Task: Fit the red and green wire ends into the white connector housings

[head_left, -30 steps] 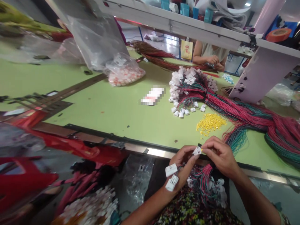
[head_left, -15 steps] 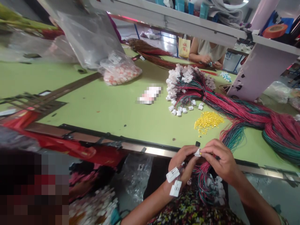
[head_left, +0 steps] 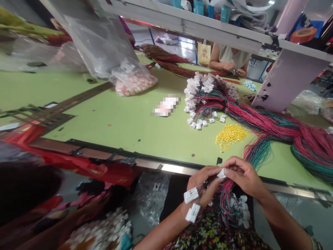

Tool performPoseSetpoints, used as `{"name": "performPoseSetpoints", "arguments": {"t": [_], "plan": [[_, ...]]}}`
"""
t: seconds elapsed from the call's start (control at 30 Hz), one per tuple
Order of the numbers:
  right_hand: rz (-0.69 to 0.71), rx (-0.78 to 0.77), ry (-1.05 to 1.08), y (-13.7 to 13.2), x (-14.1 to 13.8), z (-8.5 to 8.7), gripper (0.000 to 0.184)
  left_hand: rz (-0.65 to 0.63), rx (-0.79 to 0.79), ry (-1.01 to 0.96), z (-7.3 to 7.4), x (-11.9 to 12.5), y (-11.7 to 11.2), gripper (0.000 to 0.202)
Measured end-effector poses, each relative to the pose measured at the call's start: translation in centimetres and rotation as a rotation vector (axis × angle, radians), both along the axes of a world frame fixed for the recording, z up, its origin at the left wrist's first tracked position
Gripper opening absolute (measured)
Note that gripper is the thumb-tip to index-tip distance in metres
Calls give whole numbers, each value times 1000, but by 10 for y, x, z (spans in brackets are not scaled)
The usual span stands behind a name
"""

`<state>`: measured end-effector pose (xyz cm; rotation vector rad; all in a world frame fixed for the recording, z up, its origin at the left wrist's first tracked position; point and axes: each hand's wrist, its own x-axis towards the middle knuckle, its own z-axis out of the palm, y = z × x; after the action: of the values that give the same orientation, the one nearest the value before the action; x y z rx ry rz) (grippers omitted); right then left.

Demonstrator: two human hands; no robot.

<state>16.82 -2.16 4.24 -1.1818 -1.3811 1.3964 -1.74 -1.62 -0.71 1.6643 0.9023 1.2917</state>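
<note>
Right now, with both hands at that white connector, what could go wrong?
The white connector is small and pinched in the left hand, and the right hand touches it; a push might make it slip. Two more connectors hang by the left wrist and could snag. The yellow pieces lie loose on the green table near the right hand, so a brush might scatter them.

The left hand holds a white plug; the right hand touches it, near yellow bits on the desk.
</note>
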Motion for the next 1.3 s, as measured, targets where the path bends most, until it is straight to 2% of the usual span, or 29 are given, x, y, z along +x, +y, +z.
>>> {"name": "performPoseSetpoints", "arguments": {"t": [0.1, 0.2, 0.27, 0.3, 0.37, 0.43, 0.5, 0.57, 0.63, 0.7, 0.8, 0.87, 0.93, 1.0, 1.1, 1.2, 1.23, 1.3], "plan": [[-43, 173, -117, -5, 2, 2, 18, -99, -124, -81, 5, -3, 4, 21], [-77, 386, -318, -12, 0, 3, 8, -205, -389, -292, 11, -7, 13, 30], [26, 464, -443, -19, -6, 1, 9, -201, -573, -359, 15, -6, 20, 29], [105, 503, -508, -23, -10, -1, 9, -187, -615, -353, 17, -4, 23, 28], [270, 618, -631, -30, -20, -6, 8, -192, -636, -319, 20, 3, 27, 29], [378, 720, -681, -34, -27, -7, 2, -195, -641, -255, 21, 11, 29, 28], [351, 750, -629, -33, -29, -3, 8, -181, -651, -197, 20, 17, 31, 26], [184, 742, -532, -28, -29, 7, 11, -166, -652, -164, 17, 21, 32, 24], [37, 746, -475, -22, -29, 15, 14, -174, -621, -146, 14, 21, 35, 19], [7, 780, -465, -15, -30, 19, 22, -186, -550, -129, 12, 20, 36, 19], [-19, 788, -451, -8, -32, 13, 24, -182, -440, -86, 9, 18, 33, 29], [-111, 703, -441, -4, -32, 6, 18, -115, -345, -73, 8, 16, 27, 33], [-209, 582, -450, -3, -29, -2, 9, 13, -155, -71, 6, 15, 21, 35], [-267, 474, -471, -2, -26, -6, 9, 122, 91, -54, 4, 13, 17, 31], [-256, 343, -481, -2, -21, -9, 20, 143, 336, -15, 0, 9, 14, 25], [-110, 197, -390, 6, -11, -10, 20, 119, 343, -11, -1, 5, 14, 23], [-80, 186, -363, 12, -7, -11, 19, 117, 302, -14, -1, 3, 14, 21], [-72, 259, -392, 27, 2, -14, 13, 125, 161, -20, 1, 2, 13, 16]]}}
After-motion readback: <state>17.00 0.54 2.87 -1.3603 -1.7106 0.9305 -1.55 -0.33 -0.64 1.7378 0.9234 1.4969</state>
